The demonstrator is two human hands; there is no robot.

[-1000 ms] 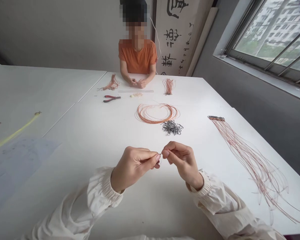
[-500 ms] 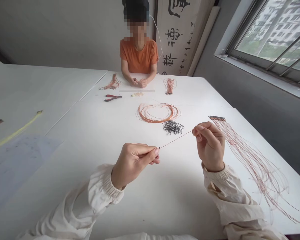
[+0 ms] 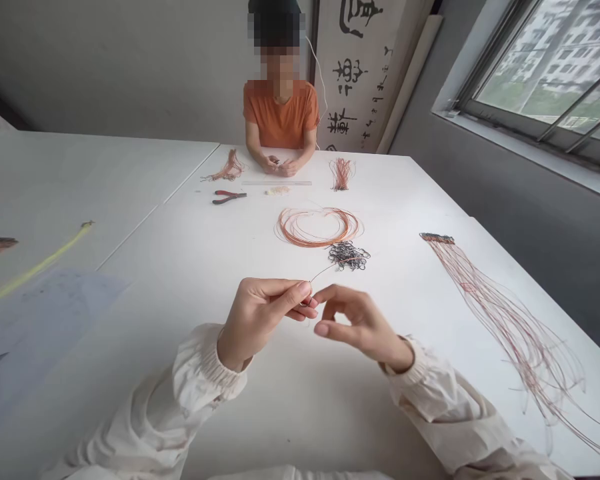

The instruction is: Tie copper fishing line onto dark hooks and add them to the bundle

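My left hand (image 3: 260, 313) pinches a small fishing hook (image 3: 305, 305) between thumb and forefinger; most of the hook is hidden by the fingers. A thin reddish fishing line (image 3: 321, 273) rises from that pinch and curves toward the pile of dark hooks (image 3: 349, 256). Just to the right, my right hand (image 3: 363, 323) is open, thumb and forefinger apart, its forefinger tip close to the hook. Whether that fingertip touches it, I cannot tell. Behind the hands lies a coil of orange line (image 3: 286, 233), beside the pile.
A bundle of hooks tied to long lines (image 3: 473, 287) stretches along the right side. Across the white table (image 3: 205, 413) sits a person in an orange shirt (image 3: 281, 120), near pliers (image 3: 229, 196), a ruler (image 3: 277, 183) and smaller line bundles (image 3: 342, 175). Yellow strands (image 3: 40, 263) lie left.
My right hand has let go of the line, which was stretched taut, and moved left and down beside my left hand. The line now curves loosely. My left hand keeps its pinch.
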